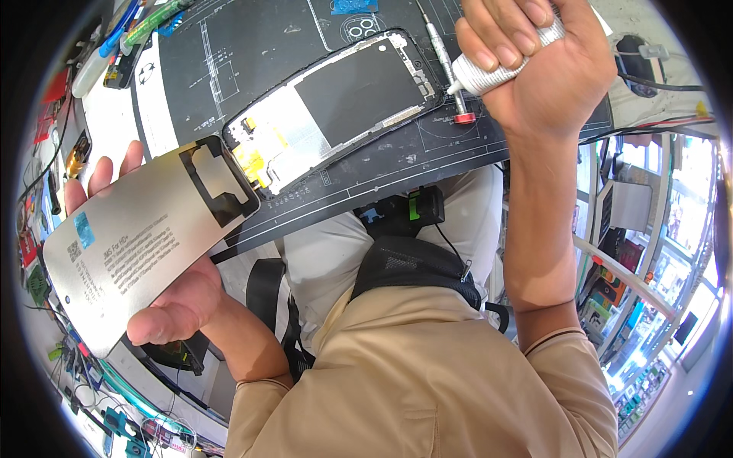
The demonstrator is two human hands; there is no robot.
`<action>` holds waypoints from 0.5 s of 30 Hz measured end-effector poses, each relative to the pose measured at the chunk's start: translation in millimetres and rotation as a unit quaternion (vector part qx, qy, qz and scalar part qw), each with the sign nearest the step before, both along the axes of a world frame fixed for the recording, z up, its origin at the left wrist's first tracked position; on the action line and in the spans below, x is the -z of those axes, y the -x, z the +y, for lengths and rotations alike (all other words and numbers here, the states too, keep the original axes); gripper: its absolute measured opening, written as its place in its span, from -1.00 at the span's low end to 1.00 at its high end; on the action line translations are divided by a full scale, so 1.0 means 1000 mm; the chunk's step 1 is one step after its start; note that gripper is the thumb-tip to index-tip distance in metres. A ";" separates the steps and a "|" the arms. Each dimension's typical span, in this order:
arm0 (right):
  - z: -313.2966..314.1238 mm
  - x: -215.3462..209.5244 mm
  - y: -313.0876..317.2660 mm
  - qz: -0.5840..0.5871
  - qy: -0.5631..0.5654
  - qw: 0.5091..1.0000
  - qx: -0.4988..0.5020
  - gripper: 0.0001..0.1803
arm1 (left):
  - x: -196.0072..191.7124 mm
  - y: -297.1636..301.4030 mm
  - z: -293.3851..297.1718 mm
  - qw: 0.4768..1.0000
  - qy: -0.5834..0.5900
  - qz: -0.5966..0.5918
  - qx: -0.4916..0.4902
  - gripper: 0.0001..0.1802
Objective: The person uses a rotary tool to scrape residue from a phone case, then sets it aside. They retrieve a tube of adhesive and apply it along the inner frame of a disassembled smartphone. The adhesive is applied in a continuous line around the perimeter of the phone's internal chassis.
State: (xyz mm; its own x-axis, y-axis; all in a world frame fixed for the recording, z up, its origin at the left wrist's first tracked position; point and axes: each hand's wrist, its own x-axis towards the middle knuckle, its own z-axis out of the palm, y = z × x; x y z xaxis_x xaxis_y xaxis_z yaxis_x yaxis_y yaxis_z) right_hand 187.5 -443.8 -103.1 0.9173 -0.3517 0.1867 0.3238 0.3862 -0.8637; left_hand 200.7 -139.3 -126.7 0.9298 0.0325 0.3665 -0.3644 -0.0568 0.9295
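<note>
My left hand (185, 300) supports a silver phone screen panel (145, 237) from beneath, its back facing up. The thumb lies by the near edge and the other fingertips show past the far edge. A blue sticker and printed text mark the panel, and a black cut-out band crosses its right end. That end meets the phone frame (343, 95), which lies on the black work mat (259, 46); I cannot tell whether they are joined. My right hand (546, 80) is closed around a white glue tube (489, 74), its nozzle pointing left near the frame's right end.
A slim screwdriver (435, 42) with a red cap lies between the frame and the tube. Cables and tools, including a green-handled one (153, 23), crowd the left side. A black cable (660, 84) runs at the right. Blue tape (354, 6) sits at the mat's far edge.
</note>
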 end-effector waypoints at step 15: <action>0.003 0.002 -0.002 -0.011 -0.318 0.948 0.022 -0.55 | 0.000 0.000 0.004 1.000 -0.002 -0.005 0.013 0.47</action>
